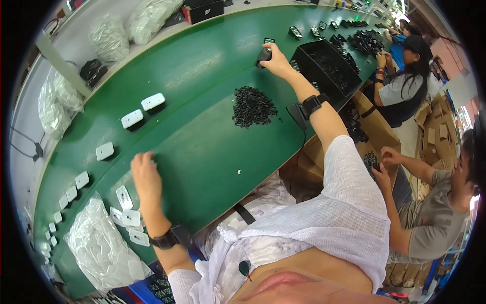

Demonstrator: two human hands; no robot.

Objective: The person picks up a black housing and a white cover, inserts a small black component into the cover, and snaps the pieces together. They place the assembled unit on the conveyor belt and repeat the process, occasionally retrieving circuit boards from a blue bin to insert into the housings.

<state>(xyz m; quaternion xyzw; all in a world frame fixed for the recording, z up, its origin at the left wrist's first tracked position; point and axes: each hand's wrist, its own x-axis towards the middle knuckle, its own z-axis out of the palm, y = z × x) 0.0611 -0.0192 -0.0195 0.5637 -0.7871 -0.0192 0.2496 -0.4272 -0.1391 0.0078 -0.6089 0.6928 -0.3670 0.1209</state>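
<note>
I see my right hand (276, 60) stretched far out over the green belt (202, 101), fingers closed around a small black part (262, 55) that sits at or just above the belt surface, just left of the black bin (329, 63). Whether the part is already resting on the belt or lifted off it, I cannot tell from this angle. My left hand (144, 175) lies low on the near side of the belt, palm down, fingers loosely curled and gripping nothing; it sits just beside a white flat piece (124, 197), with more white pieces (132, 219) close to the wrist and a clear bag of them (101, 248) at the belt's edge.

Between my hands, nearer the right arm, lies a heap of small black bits (253, 106). Two white blocks (143, 110) stand further out on the belt, well apart from either hand.

My reading is that I am in the handling step with the black part, either setting it down or picking it up at the far reach. The next move calls for a steady wrist at full stretch, care not to sweep the forearm through the black heap, and the left hand closing on the nearest white piece.

Two other people work at the right, their hands busy with black parts of their own.
</note>
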